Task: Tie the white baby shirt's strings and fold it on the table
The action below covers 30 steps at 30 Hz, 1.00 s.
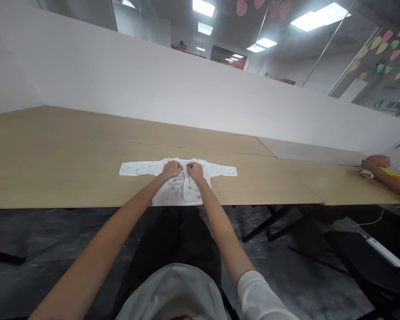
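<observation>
A small white baby shirt (173, 192) with a faint coloured print lies spread out on the tan table (86, 151), its sleeves stretched to both sides. The bottom hem reaches the table's front edge. My left hand (172, 168) is closed on the shirt's front just left of the middle, near the neckline. Close beside it, my right hand (195, 170) pinches the front opening on the right. The overlapping front edge runs down between and below my hands. My fingertips partly hide the fabric they hold.
A white partition wall (186, 89) topped with glass runs behind the table. At the far right lies a doll (383, 173) with yellow clothing. A black chair (363, 258) bearing a white power strip (385, 252) stands below right.
</observation>
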Available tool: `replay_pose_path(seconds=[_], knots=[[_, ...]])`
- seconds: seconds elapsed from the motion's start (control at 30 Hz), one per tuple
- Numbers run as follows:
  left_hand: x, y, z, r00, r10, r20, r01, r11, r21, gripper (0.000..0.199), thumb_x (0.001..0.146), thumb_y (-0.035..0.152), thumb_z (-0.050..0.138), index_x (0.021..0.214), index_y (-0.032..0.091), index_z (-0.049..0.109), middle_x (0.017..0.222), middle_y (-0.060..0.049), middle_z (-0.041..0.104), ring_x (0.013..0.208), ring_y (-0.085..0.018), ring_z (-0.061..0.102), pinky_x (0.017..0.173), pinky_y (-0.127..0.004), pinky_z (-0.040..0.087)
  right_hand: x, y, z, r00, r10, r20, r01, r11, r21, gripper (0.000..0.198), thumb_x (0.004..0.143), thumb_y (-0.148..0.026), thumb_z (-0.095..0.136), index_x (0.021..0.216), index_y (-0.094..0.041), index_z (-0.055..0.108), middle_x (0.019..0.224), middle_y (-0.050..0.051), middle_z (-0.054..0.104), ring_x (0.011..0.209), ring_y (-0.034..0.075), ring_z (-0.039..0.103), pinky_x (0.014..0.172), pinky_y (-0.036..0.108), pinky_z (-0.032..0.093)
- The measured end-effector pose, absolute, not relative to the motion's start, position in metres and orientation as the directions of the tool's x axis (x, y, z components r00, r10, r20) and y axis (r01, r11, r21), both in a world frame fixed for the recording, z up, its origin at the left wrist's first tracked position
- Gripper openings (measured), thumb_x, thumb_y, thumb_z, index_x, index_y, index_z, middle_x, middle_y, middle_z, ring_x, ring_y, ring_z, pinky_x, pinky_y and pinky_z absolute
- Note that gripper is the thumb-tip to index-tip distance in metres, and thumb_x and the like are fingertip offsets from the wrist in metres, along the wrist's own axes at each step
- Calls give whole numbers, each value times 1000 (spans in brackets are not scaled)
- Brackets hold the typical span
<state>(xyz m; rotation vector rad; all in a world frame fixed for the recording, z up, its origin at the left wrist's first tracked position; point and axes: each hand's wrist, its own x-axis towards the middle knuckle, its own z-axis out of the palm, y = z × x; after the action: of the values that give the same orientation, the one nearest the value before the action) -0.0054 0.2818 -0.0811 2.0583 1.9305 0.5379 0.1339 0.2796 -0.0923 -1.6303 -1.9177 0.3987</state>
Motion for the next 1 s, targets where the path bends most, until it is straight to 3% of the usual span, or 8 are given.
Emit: replay_pose_path(seconds=[0.13,0.37,0.5,0.7,0.83,1.0], knots=[[-15,270,-74,163,986,13,906,-155,394,28,70,18,51,81,25,76,97,-3,73,98,-25,62,92,-33,43,136,275,-86,-157,964,214,740,258,-621,25,82,-19,55,101,-18,72,89,4,72,84,16,64,78,22,46],[-11,261,-84,221,973,64,795,-218,566,33,77,18,47,93,22,76,103,-2,73,100,-20,63,88,-25,46,140,265,-74,-291,951,105,766,297,-570,26,75,-20,65,100,-16,70,92,6,71,83,17,63,75,22,45],[-5,256,-91,189,973,131,767,-230,599,29,79,23,52,96,22,75,102,-3,73,97,-21,64,87,-26,46,143,263,-83,-235,960,153,753,279,-596,25,74,-19,64,98,-16,69,93,6,70,83,17,62,74,22,45],[-1,246,-99,163,948,272,751,-298,589,23,79,29,58,92,22,74,95,-2,73,90,-19,65,86,-26,46,153,262,-96,-142,975,170,580,222,-784,33,69,-16,61,102,-15,68,87,3,69,76,14,62,67,20,47],[-1,247,-102,159,942,295,742,-311,593,20,76,27,59,89,22,74,91,-1,73,86,-18,64,84,-26,46,159,260,-97,-129,982,136,502,183,-845,43,64,-11,55,104,-15,68,79,0,67,66,12,59,60,20,46],[-4,247,-103,161,940,302,691,-326,645,20,75,27,58,86,20,73,87,-3,72,81,-19,64,79,-27,47,160,259,-96,-129,980,151,434,193,-880,41,60,-8,57,98,-14,68,75,-1,64,63,10,56,57,18,44]])
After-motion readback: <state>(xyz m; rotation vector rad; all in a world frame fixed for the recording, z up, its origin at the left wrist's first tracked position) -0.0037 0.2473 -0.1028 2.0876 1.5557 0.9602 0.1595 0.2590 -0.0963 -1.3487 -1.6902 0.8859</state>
